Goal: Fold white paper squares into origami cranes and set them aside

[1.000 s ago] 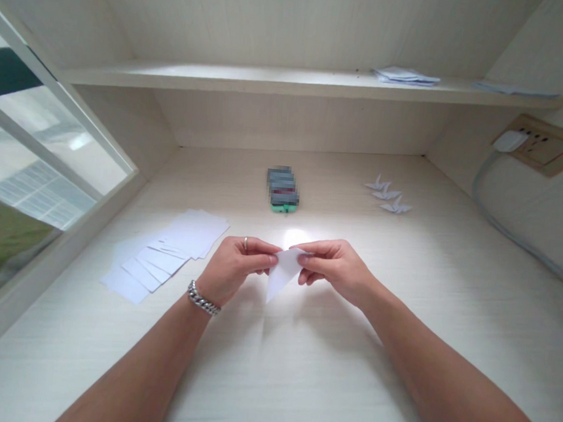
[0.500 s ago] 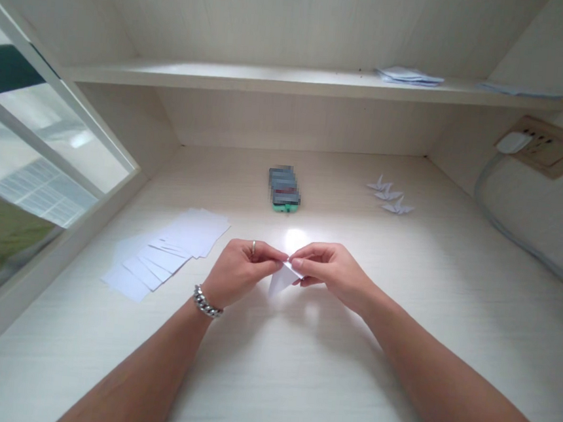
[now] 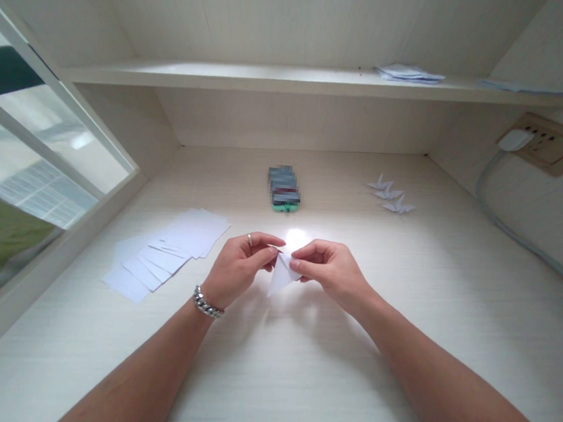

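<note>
Over the middle of the pale wooden desk (image 3: 325, 385), both hands pinch one small folded white paper (image 3: 279, 278) whose point hangs downward. My left hand (image 3: 237, 269), with a ring and a metal bracelet, grips its top left edge between thumb and fingers. My right hand (image 3: 328, 271) grips the top right edge, fingers curled. The two hands nearly touch above the paper.
A fan of white paper slips (image 3: 167, 253) lies left of the hands. A blurred dark block with a green edge (image 3: 283, 189) sits farther back. Three folded paper pieces (image 3: 390, 195) rest at the back right. A shelf (image 3: 273, 79) holds papers; a wall socket (image 3: 538, 145) with cable is right.
The hands have drawn closer together and the paper has been folded narrower; its hanging point is shorter than a second ago.
</note>
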